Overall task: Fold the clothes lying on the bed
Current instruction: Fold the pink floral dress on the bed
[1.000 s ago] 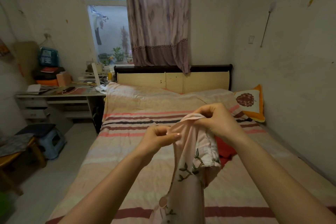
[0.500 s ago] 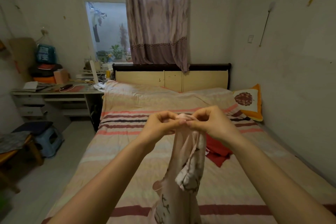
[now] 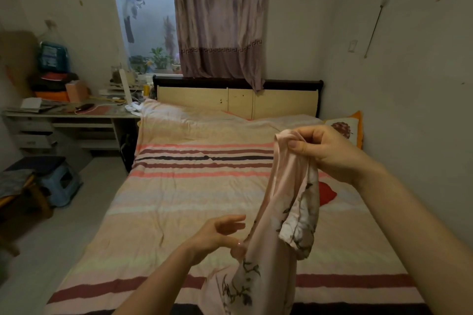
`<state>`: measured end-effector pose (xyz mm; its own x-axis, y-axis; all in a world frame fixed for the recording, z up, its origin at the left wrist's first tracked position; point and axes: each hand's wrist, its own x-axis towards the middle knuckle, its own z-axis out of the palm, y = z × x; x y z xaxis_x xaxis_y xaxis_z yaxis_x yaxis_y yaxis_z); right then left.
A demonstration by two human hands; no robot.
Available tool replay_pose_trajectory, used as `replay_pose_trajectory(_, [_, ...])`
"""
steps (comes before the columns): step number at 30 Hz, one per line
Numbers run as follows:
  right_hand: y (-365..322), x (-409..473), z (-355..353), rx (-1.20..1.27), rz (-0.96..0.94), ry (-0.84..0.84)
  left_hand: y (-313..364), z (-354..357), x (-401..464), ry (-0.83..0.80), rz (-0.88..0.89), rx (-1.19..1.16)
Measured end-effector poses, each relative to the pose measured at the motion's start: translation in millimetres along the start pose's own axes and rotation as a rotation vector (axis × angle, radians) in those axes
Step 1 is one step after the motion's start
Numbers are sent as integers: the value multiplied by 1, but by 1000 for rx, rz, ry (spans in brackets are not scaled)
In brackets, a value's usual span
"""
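The right hand (image 3: 330, 152) was up high, above the striped bed (image 3: 179, 199), its grip pinched tight on the top edge of the pink floral garment (image 3: 279, 212). That garment hung straight down from the pinch, draped in front of the bed, a short floral-printed piece dangling loose beside the main length and the bottom running out of view. Lower down, the left hand (image 3: 220, 231) sat against the hanging cloth's near edge, thumb touching the fabric, the other fingers spread and relaxed, so that grip looked released rather than closed on anything. Beyond the garment, a red piece of clothing (image 3: 326, 193) lay on the bed, partly hidden behind the hanging fabric, with an orange-edged cushion (image 3: 344, 128) further toward the headboard (image 3: 238, 102).

The cloth looked thin, light and smooth with a slight sheen, so I judged it would slide easily through a loose hold and would not keep a crease by itself. Best place to take it, to my eye, was a seam or hem: pinch two corners of the top edge well apart, let it fall open, then lay it flat on the bed to fold.
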<state>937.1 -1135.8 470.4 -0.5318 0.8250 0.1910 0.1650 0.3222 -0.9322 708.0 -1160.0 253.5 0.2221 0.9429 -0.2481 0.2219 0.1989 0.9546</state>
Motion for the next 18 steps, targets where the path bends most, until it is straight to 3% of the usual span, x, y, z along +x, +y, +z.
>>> replay_pose_trajectory(3, [2, -3, -5, 12, 13, 21, -10, 12, 4, -21, -35, 48])
replay_pose_trajectory(7, [9, -5, -11, 13, 34, 43, -19, 32, 10, 95, 3, 69])
replay_pose_trajectory(11, [14, -6, -19, 24, 45, 78, -26, 41, 15, 106, 2, 110])
replay_pose_trajectory(18, [28, -7, -44, -23, 56, 175, -2, 20, 1, 249, 91, 14])
